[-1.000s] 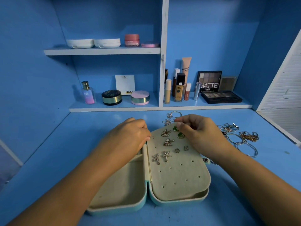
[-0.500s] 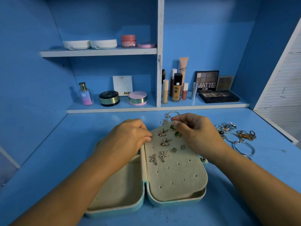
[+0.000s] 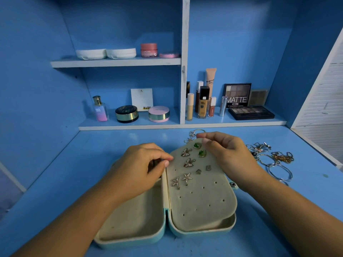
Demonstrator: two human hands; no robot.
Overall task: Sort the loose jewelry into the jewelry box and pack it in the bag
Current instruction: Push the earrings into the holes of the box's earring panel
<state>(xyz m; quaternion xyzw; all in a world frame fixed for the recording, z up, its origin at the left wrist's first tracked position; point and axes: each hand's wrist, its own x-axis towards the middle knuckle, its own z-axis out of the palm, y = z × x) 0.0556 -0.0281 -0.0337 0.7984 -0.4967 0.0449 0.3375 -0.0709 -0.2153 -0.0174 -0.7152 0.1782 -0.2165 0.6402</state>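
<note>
Left hand (image 3: 143, 164) nearer flap (image 3: 200, 199), maybe pinching

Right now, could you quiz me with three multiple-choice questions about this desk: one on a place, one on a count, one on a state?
1. Where does the loose jewelry lie?
A) left of the box
B) on the shelf
C) right of the box

2. How many starfish earrings sit on the pad?
A) two
B) one
C) four

3. The box is:
A) shut
B) open
C) upside down

Answers:
1. C, it lies on the desk right of the box.
2. A, a pair sits side by side.
3. B, both halves lie flat with the lining facing up.
</note>
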